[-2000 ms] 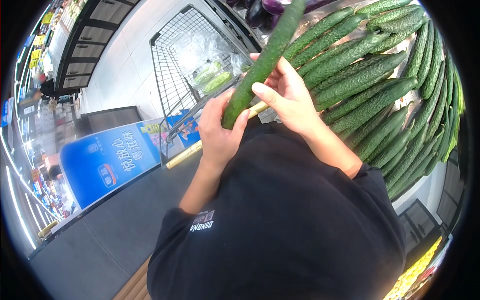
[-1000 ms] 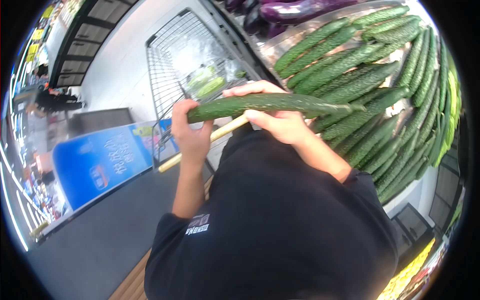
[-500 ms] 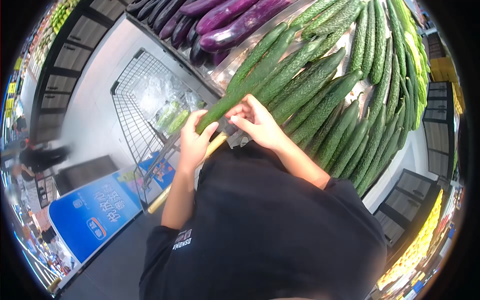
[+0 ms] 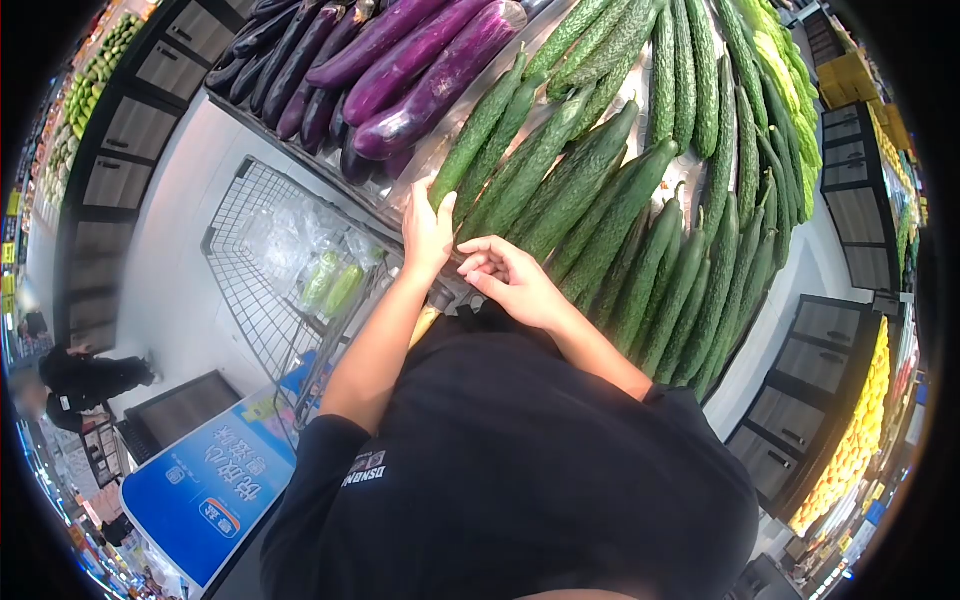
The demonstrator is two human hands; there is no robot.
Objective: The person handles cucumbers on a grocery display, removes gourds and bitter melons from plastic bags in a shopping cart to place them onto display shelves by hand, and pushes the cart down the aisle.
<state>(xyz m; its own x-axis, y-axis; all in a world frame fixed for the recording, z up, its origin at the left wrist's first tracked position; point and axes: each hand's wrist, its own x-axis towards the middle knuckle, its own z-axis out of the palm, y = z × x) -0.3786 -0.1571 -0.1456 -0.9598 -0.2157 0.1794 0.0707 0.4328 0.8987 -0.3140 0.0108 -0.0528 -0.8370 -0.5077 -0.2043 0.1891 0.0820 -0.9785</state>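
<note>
At the left edge of the cucumber heap, my left hand (image 4: 427, 236) grips the near end of a long green cucumber (image 4: 482, 132) between thumb and fingers. This cucumber lies along the heap, pointing away from me. Just right of it, my right hand (image 4: 512, 282) hovers by the near ends of other cucumbers (image 4: 585, 185), its fingers loosely bent and nothing visible in them. Purple eggplants (image 4: 440, 85) lie to the left of the cucumbers on the same stand.
Below the stand on the left is a wire shopping cart (image 4: 225, 240) holding clear plastic bags (image 4: 300, 235) and bagged green vegetables (image 4: 335, 285). A blue sign board (image 4: 205, 475) is at lower left. Leafy greens (image 4: 790, 90) line the far right. Another person (image 4: 85, 385) is at far left.
My left hand has moved forward with the cucumber, which now lies against the heap's left edge rather than lifted over its near side. My right hand is slightly lower, apart from that cucumber.
</note>
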